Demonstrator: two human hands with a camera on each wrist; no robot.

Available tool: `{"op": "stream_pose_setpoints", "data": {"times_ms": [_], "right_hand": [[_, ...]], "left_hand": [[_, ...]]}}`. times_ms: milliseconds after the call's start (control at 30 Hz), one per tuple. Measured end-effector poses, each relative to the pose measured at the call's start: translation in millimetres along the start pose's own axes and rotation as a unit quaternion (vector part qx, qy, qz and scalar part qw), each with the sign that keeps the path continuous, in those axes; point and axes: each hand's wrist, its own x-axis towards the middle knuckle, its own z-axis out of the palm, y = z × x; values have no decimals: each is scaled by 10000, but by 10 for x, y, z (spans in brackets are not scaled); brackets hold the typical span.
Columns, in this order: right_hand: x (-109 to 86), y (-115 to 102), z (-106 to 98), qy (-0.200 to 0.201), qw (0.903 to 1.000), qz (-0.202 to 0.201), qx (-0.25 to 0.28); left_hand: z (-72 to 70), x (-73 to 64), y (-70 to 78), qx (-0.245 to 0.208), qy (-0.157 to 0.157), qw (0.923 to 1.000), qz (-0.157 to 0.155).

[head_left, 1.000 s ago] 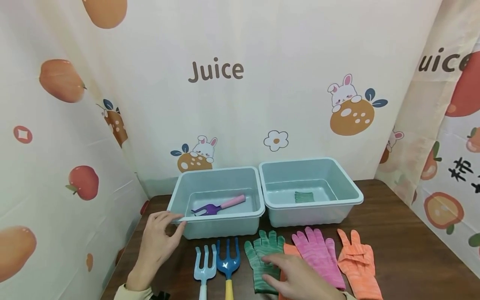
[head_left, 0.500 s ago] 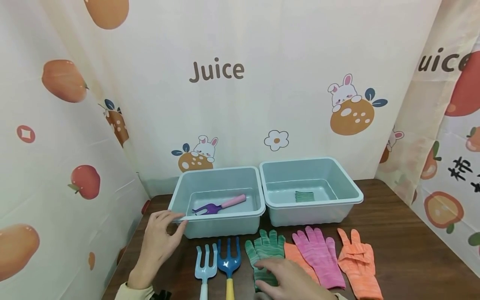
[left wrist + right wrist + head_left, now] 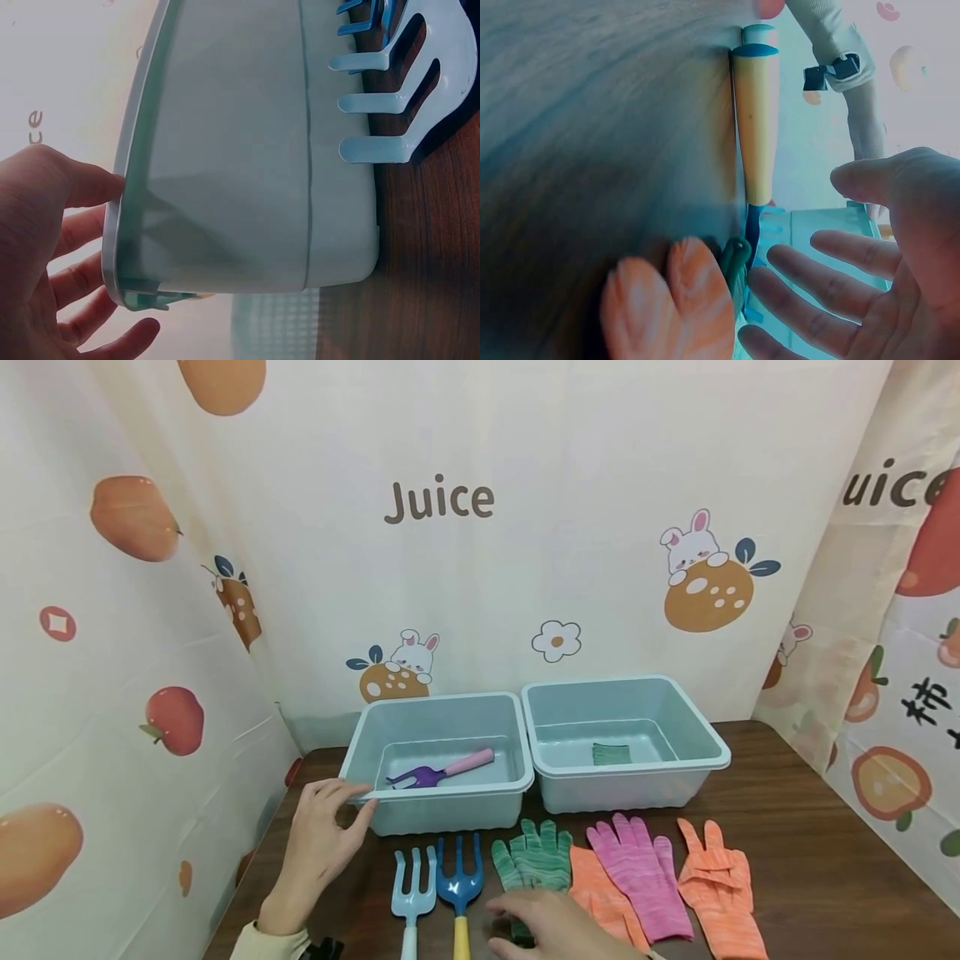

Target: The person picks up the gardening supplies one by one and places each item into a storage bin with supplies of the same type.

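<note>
At the near left corner of the left light-blue plastic bin (image 3: pixel 450 814), my left hand (image 3: pixel 318 839) pinches the rim, with the thumb outside and the fingers over the edge in the left wrist view. A purple hand fork (image 3: pixel 427 777) with a pink handle lies inside that bin. My right hand (image 3: pixel 551 925) holds nothing; its fingers are spread over the lower part of a green glove (image 3: pixel 536 864), hiding some of it. To its left lies a blue hand fork (image 3: pixel 461 887), whose yellow handle (image 3: pixel 756 124) is close to the fingers. A pale-blue hand fork (image 3: pixel 413 897) lies alongside.
A second light-blue bin (image 3: pixel 622 789) holds a small green striped piece of fabric (image 3: pixel 611 754). Right of the green glove lie an orange glove (image 3: pixel 596 881), a pink glove (image 3: pixel 637 881) overlapping it, and another orange glove (image 3: pixel 720 893). A printed curtain (image 3: pixel 480 577) stands behind.
My right hand has moved left and toward me, uncovering more of the orange glove beside the green one. The left hand stays at the bin's corner. The head view has shifted slightly.
</note>
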Motion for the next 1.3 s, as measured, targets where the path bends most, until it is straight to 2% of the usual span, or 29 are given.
{"op": "stream_pose_setpoints", "data": {"times_ms": [300,467,633,833,967,1133,1300], "right_hand": [[77,-43,69,58,9996,-247,-78],[140,-52,99,155,9974,-670,-205],[210,-49,152,318,9913,-1211,-399],[312,-56,246,525,9799,-1663,-964],[371,-85,282,368,9793,-1653,-1112],[421,-108,312,32,9838,-1429,-1082],[456,-118,344,-191,9840,-1239,-1268]], "left_hand": [[15,11,2,23,16,10000,-2],[14,16,5,22,11,10000,-22],[7,28,8,15,19,10000,-2],[-2,26,11,29,8,10000,-16],[-4,9,10,40,-11,10000,-65],[1,-6,8,30,-20,9999,-94],[2,-9,10,19,-41,9999,-115]]}}
